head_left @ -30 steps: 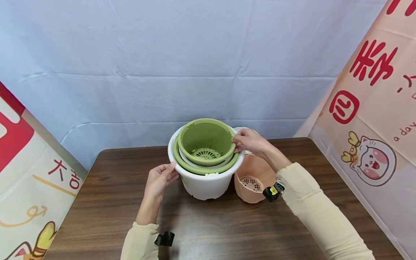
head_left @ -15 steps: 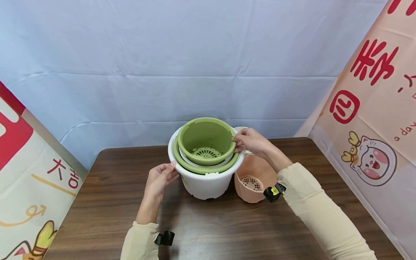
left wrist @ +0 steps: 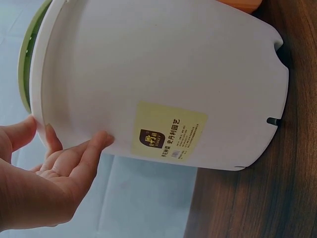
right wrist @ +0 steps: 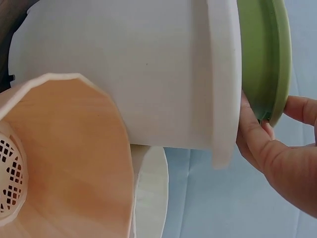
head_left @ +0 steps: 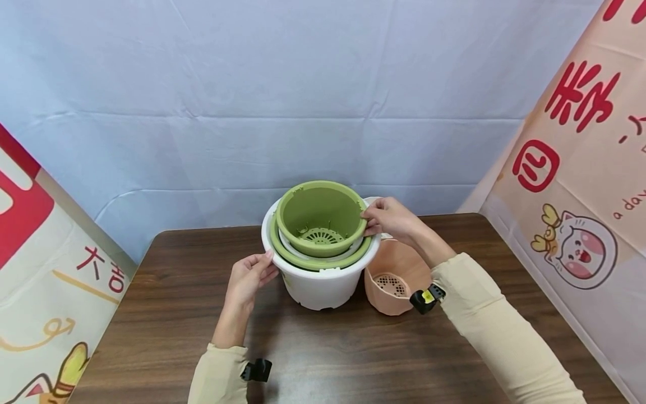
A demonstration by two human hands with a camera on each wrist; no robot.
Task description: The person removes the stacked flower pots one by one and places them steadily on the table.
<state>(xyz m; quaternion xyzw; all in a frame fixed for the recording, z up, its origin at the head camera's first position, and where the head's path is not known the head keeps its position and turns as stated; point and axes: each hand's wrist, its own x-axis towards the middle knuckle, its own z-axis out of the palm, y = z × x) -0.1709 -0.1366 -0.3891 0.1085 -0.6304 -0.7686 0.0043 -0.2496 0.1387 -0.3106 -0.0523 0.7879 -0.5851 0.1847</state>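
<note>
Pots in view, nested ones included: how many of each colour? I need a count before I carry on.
Green: 2 (small green pot, larger green pot)
White: 2 (outer white pot, inner white pot)
Off-white: 1 (partly hidden pot)
Peach: 1 (peach pot)
Total: 6 visible; any fully hidden ones can't be counted.

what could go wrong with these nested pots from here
The inner green pot might tip or slip, since the right hand pinches it only by the rim. The large white pot could shift if the left hand, at its rim, lost its grip. The peach pot stands close beside it, so a sideways swing might knock that over.
</note>
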